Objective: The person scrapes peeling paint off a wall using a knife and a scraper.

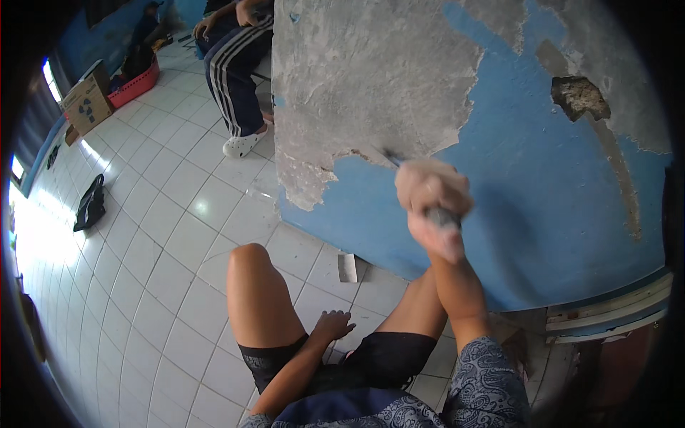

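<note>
My right hand (433, 190) is raised in front of the wall and wrapped around a scraper-like hand tool (444, 216). Its dark handle end shows below my fist, and motion blurs both. The tool's thin tip (393, 156) points up and left, at the border between bare grey plaster (369, 80) and blue paint (385, 208). I cannot tell if it touches the wall. Flaking paint makes that border ragged. My left hand (334, 323) hangs between my knees with nothing visible in it, its fingers slightly bent and the thumb apart.
A broken hole (580, 99) pits the wall at upper right. On the white tile floor (176, 257) lie a small pale sheet (347, 268) and a black bag (91, 203). A seated person's leg (227, 80) is beyond the wall edge. Farther back are a cardboard box (88, 101) and a red basket (136, 85).
</note>
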`<state>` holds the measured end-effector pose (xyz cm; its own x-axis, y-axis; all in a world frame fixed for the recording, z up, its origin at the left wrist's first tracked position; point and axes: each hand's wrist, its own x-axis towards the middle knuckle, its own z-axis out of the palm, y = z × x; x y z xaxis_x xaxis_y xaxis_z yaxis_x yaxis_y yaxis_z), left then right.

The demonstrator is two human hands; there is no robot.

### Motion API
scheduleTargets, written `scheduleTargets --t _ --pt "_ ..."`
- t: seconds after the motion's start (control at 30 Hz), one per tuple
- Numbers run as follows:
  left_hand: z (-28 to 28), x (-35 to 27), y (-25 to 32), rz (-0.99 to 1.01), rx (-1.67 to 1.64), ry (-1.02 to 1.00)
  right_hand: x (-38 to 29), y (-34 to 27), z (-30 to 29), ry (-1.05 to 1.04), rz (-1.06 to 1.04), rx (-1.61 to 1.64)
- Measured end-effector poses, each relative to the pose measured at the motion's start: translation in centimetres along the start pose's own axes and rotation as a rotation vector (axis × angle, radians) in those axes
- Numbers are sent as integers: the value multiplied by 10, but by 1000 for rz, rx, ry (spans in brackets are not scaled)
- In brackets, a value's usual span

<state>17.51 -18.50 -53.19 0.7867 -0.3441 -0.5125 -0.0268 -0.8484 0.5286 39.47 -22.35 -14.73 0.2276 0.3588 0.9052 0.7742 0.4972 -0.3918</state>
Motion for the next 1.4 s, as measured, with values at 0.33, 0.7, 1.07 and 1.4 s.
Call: scheduleTargets --t 0.33,0.7,1.07,1.4 --pt "-4 2 -1 11 -16 -22 -12 9 -7 -1 44 -85" --pt "-3 -2 -4 -14 -32 2 -8 -7 14 -113 -107 -44" --pt "-7 -1 4 14 -40 24 6 -13 -20 -22 88 100" --pt "-4 -2 4 -9 -32 14 2 -12 -9 -67 13 -32"
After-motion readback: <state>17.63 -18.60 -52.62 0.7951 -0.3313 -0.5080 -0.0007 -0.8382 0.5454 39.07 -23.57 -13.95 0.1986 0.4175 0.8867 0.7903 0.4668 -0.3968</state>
